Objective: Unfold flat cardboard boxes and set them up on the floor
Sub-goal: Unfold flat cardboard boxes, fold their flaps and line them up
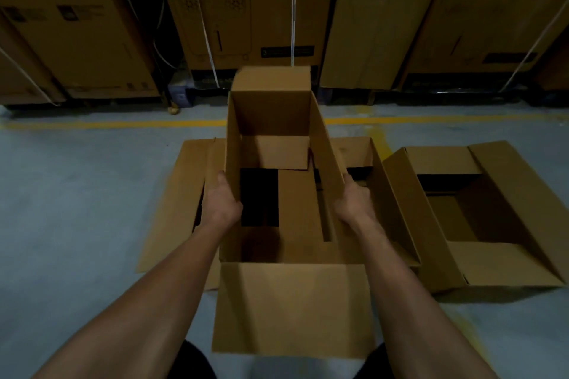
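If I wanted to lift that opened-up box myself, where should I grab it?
Probably by the two long side walls of the held box, one hand from each side, as the left hand and right hand do: the walls stand upright and parallel, while the end flaps hang loose.

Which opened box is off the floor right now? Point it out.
The middle box, gripped by the left hand and right hand on its side walls. The right box and the one beneath rest on the floor.
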The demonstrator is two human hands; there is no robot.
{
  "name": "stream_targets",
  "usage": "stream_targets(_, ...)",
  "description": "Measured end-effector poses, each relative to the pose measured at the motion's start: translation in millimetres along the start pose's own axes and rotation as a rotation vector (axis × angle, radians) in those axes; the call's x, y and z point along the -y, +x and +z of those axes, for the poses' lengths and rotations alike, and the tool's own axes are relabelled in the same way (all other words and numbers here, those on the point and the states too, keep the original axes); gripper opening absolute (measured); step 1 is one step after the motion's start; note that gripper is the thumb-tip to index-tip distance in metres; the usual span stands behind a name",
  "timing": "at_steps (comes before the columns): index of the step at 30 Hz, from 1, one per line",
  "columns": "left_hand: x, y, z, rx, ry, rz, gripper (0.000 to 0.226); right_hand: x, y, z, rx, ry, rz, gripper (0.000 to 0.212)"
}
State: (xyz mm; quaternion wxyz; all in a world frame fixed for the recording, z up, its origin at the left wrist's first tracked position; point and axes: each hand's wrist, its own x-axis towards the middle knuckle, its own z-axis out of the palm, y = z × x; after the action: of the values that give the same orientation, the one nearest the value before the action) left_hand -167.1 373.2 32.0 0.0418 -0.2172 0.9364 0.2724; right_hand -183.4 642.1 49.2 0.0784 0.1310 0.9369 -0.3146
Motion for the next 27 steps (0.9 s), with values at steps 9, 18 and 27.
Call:
stream_targets(9,-35.4,-14.6,-96.4,-0.055,-0.069,0.020,0.073,36.2,-38.1,-44.2,-0.021,0.114,-0.122,0.051)
stream_targets(18,-75.1,-41.4,-176.2,-0.023,-0.147,0.091,0.050,61.6,-87.1,-112.2,0.091,0.285,-0.109,0.047)
stream_targets(27,-121.5,-82.7,-224.3,0.367,-0.809,0.173,0.025,77.7,-140.2,-147.7,0.362,0.433,-0.236,0.031)
